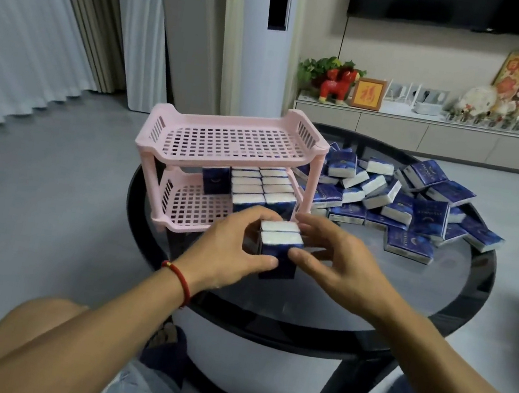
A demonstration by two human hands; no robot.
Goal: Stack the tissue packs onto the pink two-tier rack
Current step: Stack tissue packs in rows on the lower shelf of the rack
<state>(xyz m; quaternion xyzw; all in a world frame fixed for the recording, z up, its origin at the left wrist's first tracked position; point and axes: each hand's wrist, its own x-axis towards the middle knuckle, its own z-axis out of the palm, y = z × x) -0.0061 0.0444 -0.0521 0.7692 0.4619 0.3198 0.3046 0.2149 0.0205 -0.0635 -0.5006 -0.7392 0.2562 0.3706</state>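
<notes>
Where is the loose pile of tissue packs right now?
In the head view, the loose pile of tissue packs lies on the round glass table, right of the pink rack.

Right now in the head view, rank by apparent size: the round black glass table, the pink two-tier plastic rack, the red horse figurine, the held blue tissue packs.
1. Round black glass table
2. Pink two-tier plastic rack
3. Held blue tissue packs
4. Red horse figurine, though farther from the camera

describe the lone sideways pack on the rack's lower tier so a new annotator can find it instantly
Start at the pink two-tier rack on the round glass table and look at its lower tier, under the bare top shelf. White-topped tissue packs stand there in two neat columns; the target pack stands just left of them. It alone turns its dark blue printed face to the camera.
</notes>
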